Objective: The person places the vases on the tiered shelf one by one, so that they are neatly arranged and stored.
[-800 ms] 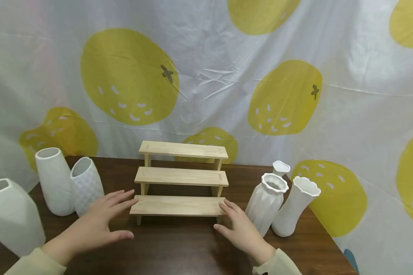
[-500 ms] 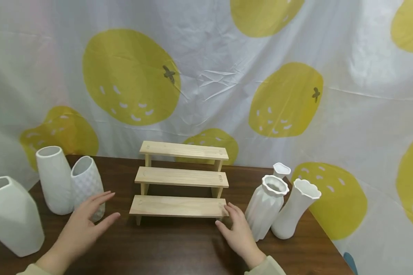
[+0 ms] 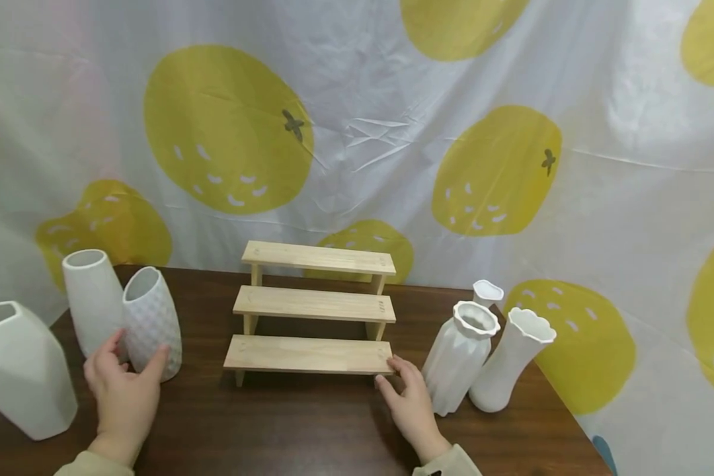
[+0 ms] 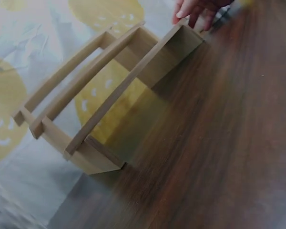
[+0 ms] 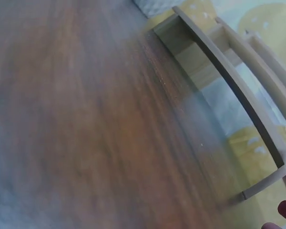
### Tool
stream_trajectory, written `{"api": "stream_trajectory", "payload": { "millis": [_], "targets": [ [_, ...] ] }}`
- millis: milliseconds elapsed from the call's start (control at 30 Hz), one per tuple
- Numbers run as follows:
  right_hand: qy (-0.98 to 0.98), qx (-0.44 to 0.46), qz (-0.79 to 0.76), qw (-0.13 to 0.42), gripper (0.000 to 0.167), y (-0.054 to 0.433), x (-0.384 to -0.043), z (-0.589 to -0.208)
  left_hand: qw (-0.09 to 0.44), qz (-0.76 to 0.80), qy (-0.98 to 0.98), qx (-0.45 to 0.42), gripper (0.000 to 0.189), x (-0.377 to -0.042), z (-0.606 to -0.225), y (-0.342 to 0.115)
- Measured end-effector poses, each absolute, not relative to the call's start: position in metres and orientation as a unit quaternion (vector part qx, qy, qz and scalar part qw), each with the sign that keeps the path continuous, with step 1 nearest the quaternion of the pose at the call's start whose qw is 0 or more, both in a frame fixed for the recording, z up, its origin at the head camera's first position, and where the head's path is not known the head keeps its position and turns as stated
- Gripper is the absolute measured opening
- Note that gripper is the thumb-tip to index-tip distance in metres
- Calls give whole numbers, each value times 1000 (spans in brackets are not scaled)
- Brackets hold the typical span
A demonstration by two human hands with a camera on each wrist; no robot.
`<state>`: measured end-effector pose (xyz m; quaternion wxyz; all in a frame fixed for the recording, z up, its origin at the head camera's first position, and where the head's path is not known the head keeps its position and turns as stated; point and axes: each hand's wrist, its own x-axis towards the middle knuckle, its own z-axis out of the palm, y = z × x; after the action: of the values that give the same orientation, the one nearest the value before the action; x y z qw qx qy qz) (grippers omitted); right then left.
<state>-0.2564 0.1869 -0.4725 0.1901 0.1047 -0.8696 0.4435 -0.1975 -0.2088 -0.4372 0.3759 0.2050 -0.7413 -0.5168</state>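
My left hand (image 3: 125,393) is at a white vase with a diamond-textured surface (image 3: 155,317). Its thumb lies across the vase's lower front, and the fingers reach round the left side, partly hidden. The vase stands on the table. A three-step wooden shelf (image 3: 309,355) stands at the middle. At the right end of its lowest step, my right hand (image 3: 413,406) rests its fingertips, loosely bent, with the thumb apart. The left wrist view shows the shelf (image 4: 109,102) and the right hand (image 4: 200,10); the textured vase (image 4: 12,210) only shows at the lower left.
Left of the textured vase stand a tall smooth white vase (image 3: 92,304) and a faceted white vase (image 3: 24,370). Right of the shelf are a pleated vase (image 3: 457,360), a flared scallop-rimmed vase (image 3: 508,363) and a narrow-necked one (image 3: 486,291) behind. A lemon-printed curtain (image 3: 357,172) hangs behind the brown table (image 3: 285,430).
My left hand has moved left from beside the shelf to the textured vase, its fingers closing round it. The right hand has stayed near the shelf's right end. The vases have not moved.
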Motion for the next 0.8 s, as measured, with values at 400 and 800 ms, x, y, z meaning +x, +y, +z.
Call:
{"api": "stream_trajectory", "payload": {
  "millis": [400, 800],
  "targets": [
    [-828, 36, 526, 191, 31, 182, -264, -485, 364, -560, -704, 242, 82, -223, -454, -219],
    [-799, 8, 580, 159, 39, 182, -264, -485, 346, -553, -722, 230, 85, -227, -456, -219]
  ]
}}
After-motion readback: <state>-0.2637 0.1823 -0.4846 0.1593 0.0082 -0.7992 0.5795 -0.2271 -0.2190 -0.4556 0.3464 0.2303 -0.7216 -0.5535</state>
